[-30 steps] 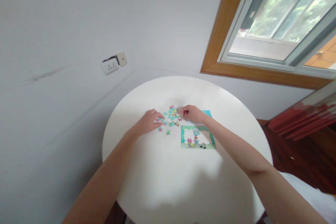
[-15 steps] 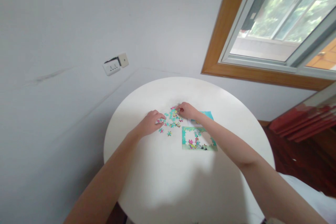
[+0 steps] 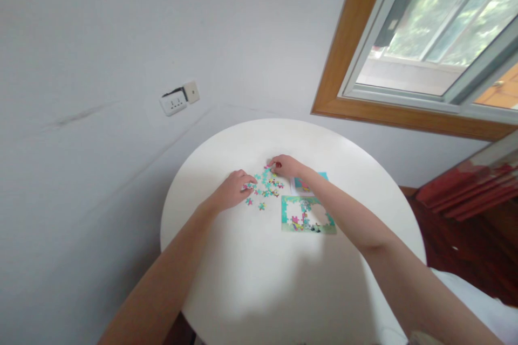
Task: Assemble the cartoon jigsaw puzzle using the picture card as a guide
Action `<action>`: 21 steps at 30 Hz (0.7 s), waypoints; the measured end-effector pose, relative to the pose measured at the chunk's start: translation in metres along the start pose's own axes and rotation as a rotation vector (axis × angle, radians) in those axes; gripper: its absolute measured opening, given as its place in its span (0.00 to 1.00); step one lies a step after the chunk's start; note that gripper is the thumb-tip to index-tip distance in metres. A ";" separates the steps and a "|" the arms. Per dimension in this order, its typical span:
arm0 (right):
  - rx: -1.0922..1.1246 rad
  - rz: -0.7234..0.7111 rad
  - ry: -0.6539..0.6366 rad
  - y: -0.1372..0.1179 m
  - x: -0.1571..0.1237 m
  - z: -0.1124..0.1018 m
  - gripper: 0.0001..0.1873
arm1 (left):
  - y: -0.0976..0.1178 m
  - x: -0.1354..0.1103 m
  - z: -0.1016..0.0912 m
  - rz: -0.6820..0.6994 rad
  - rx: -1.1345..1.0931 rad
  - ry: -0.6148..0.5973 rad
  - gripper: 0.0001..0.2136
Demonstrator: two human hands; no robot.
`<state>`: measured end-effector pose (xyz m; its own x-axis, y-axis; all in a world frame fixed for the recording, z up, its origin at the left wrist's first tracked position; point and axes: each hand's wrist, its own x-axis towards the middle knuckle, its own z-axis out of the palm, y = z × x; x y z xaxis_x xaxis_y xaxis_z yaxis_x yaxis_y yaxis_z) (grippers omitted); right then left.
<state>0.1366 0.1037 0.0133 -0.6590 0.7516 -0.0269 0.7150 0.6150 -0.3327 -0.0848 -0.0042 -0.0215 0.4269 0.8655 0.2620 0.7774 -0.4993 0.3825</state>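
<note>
Loose jigsaw puzzle pieces (image 3: pixel 267 185), mostly teal with pink and yellow bits, lie in a pile on the white round table (image 3: pixel 243 275). My left hand (image 3: pixel 234 190) rests at the pile's left edge, thumb and fingers apart around some pieces. At the far right of the pile is my right hand (image 3: pixel 285 166), its fingers curled and drawn together; whatever is between the tips is too small to make out. A partly filled jigsaw puzzle (image 3: pixel 298 226) lies nearer me, with two large white gaps inside its border.
A blue printed picture sheet (image 3: pixel 299 185) lies behind the puzzle, partly under my right forearm. Two loose pieces sit in front of the pile. Beyond the table are the wall with a socket (image 3: pixel 174 102) and a wood-framed window (image 3: pixel 335 105). Red curtain cloth (image 3: pixel 465 191) hangs at right.
My right hand has shifted slightly away from me and to the left, uncovering pieces and more of the picture sheet. My left hand has barely moved.
</note>
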 end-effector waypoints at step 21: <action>0.118 0.067 -0.046 0.000 0.008 -0.001 0.06 | -0.004 -0.001 0.001 0.001 -0.025 0.006 0.16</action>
<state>0.1312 0.1102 0.0139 -0.6225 0.7769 -0.0947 0.7272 0.5294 -0.4369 -0.0882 -0.0030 -0.0239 0.4248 0.8649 0.2672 0.7652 -0.5008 0.4046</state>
